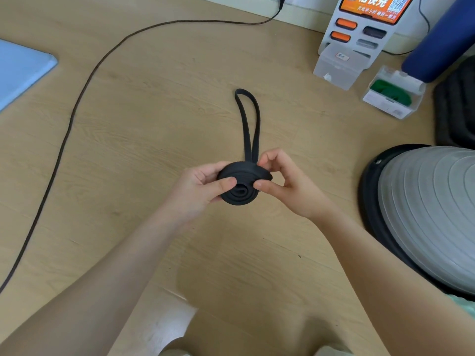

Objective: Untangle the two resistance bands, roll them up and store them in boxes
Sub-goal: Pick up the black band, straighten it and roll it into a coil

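A black resistance band [241,191] is mostly wound into a coil held above the wooden floor, with a loose loop of it trailing away over the floor. My left hand [203,186] grips the coil from the left, thumb across its face. My right hand [285,183] pinches the coil's right edge where the loose loop leaves it. A green band [390,91] lies rolled inside a clear plastic box [393,109] at the upper right. Beside it stands a second clear box [339,68], with nothing visible inside.
A dark cable [77,104] snakes across the floor on the left. A white charging station [365,19] stands by the wall. A grey balance dome [431,209] lies at the right, a dark blue roll [442,39] above it, a pale blue mat [20,70] far left.
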A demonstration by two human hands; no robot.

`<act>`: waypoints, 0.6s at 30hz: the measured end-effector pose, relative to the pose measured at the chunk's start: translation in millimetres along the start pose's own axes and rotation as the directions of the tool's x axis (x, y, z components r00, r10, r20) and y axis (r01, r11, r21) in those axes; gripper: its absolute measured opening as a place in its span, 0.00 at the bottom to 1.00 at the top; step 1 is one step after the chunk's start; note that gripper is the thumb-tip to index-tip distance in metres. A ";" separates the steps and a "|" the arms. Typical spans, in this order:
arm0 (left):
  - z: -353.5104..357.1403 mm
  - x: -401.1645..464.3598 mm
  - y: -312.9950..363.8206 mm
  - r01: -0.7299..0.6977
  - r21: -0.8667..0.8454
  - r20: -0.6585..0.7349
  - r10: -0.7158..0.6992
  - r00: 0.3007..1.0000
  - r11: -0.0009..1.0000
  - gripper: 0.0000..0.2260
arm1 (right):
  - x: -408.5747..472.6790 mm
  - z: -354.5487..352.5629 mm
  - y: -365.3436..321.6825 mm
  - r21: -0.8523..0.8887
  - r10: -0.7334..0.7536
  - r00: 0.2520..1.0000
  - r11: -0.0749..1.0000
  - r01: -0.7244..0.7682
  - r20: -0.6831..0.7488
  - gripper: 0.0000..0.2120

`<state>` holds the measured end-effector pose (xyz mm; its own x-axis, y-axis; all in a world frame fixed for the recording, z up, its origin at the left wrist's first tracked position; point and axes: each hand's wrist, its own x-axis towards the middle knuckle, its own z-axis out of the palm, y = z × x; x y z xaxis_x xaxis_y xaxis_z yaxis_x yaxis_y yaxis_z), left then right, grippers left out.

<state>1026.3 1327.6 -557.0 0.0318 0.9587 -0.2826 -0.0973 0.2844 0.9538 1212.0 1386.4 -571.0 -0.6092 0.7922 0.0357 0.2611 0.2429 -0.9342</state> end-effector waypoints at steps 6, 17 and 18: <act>3.9 1.8 -4.6 -0.001 0.025 -0.088 0.004 0.996 1.000 0.11 | -0.6 -5.9 -5.0 -0.049 0.080 0.997 0.996 -0.080 0.004 0.06; 11.5 5.3 -14.6 -0.012 -0.298 -0.263 -0.070 0.962 0.955 0.09 | -1.6 34.8 -13.9 0.243 0.257 0.930 0.951 -0.194 -0.262 0.13; 11.1 4.9 -15.5 -0.012 -0.334 -0.254 -0.077 0.964 0.942 0.09 | -0.3 38.0 -16.5 0.293 0.292 0.920 0.932 -0.212 -0.263 0.13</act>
<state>1039.0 1327.9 -572.0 -0.2144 0.9030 -0.3723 -0.4247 0.2571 0.8681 1179.4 1360.9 -569.1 -0.2873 0.9465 -0.1468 0.1531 -0.1059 -0.9825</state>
